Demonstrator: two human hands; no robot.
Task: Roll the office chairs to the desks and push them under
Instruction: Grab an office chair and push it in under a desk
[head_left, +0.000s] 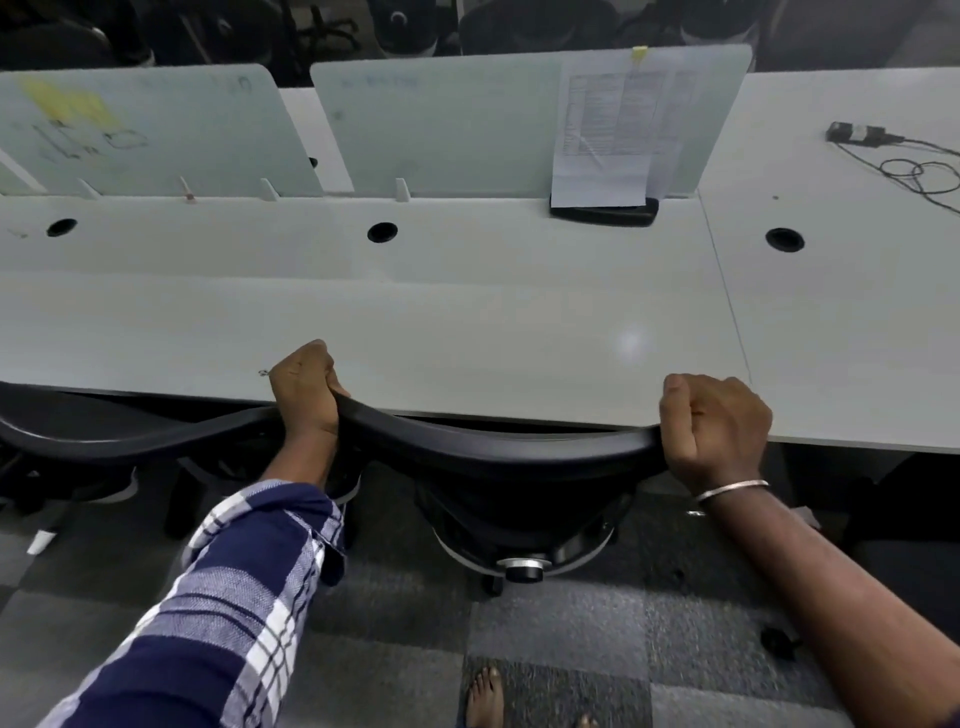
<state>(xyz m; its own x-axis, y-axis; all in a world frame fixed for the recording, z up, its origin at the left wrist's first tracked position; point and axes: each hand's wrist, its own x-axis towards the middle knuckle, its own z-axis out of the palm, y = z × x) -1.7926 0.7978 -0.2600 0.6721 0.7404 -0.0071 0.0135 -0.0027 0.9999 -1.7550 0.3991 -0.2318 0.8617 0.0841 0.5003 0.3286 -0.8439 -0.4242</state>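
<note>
With seat tucked beneath desk (467, 322), chair (493, 441) backrest top sits against desk's front edge at 6 o'clock. Left hand (304, 389) clamped on backrest rim at 9 o'clock end; right hand (714, 428) clamped at 3 o'clock end. Second chair (104, 436) tucked at 9 o'clock. Bangle (732, 489) on right wrist.

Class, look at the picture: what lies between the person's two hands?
In the head view, the chair's curved black top edge runs from the left hand to the right hand, against the desk edge.
</note>
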